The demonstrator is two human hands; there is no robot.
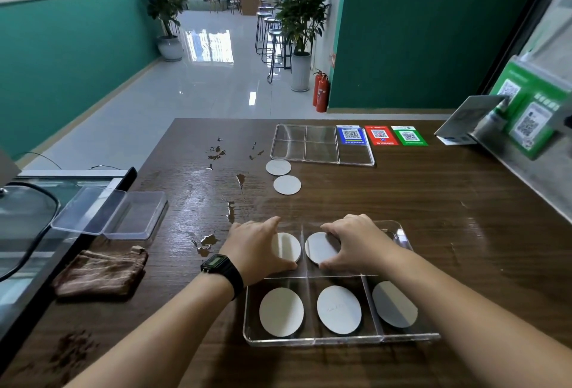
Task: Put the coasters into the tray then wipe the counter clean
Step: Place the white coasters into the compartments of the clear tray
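You're working at a dark wood-grain counter (pixel 402 202), facing a room with teal walls, a glossy pale floor, potted plants and bar stools further back.

Left to right on the counter: a brown crumb patch (pixel 72 353) is sitting near the front-left edge, a brown striped cloth (pixel 99 273) is lying crumpled beside it, and a clear lidded box (pixel 114 214) is sitting just behind the cloth. Liquid spills (pixel 230 202) are trailing down the middle-left of the surface, running close to your left hand.

Your left hand (pixel 257 250), watch on the wrist, is curling around a coaster (pixel 289 246) in the back-left compartment of the near tray (pixel 309 341). Your right hand (pixel 356 243) is gripping a second coaster (pixel 318 248) at its edges in the neighbouring back compartment. The hands are sitting just beside each other, divider between them.

Three more coasters are lying flat in the front row: left (pixel 281 311), middle (pixel 339 309), right (pixel 394 304).

Two loose coasters (pixel 287 184) are resting on the counter well ahead of your hands, the far one touching an empty far tray (pixel 322 144). Three QR cards (pixel 380 135) are lying beside that tray.

The near tray's back-right compartment is mostly hidden behind your right hand; can't tell its contents. Both held coasters are partly covered by fingers.
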